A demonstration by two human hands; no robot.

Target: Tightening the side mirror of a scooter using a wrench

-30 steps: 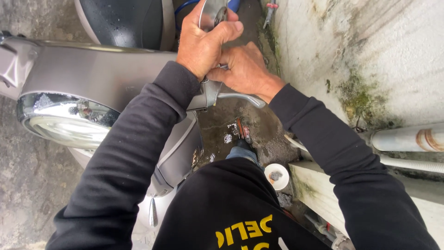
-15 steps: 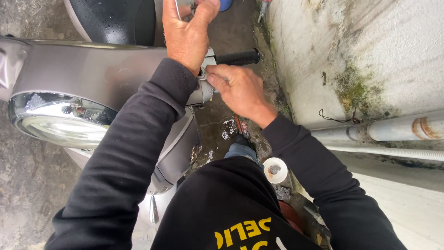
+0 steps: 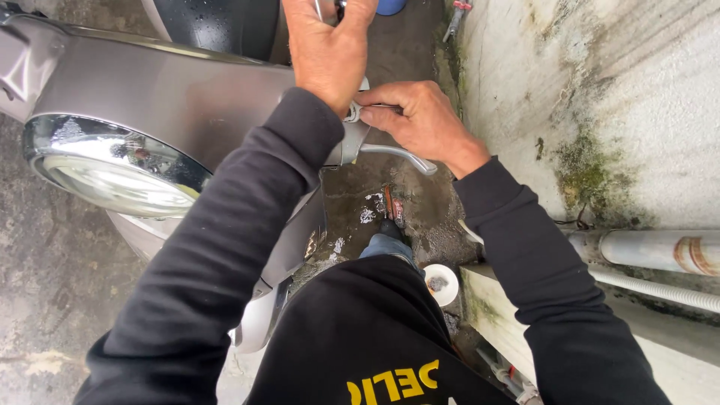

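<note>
A grey scooter stands below me, its handlebar cover (image 3: 172,90) and chrome-rimmed headlight (image 3: 112,176) at the left. My left hand (image 3: 330,52) is closed at the top of the handlebar around a thin metal stem (image 3: 319,9) that sticks up past the frame edge. My right hand (image 3: 420,120) is wrapped around the handlebar end, hiding the grip. The silver brake lever (image 3: 397,154) curves out just below its fingers. The two hands touch at the lever mount (image 3: 351,112).
A stained, mossy concrete wall (image 3: 600,90) runs close along the right, with a pale pipe (image 3: 652,251) low on it. A small white cup (image 3: 442,283) and a reddish tool (image 3: 391,206) lie on the wet ground between scooter and wall.
My right hand has slid over the black handlebar grip, which was showing half a second ago. My left hand stays high on the stem. The view has shifted slightly.
</note>
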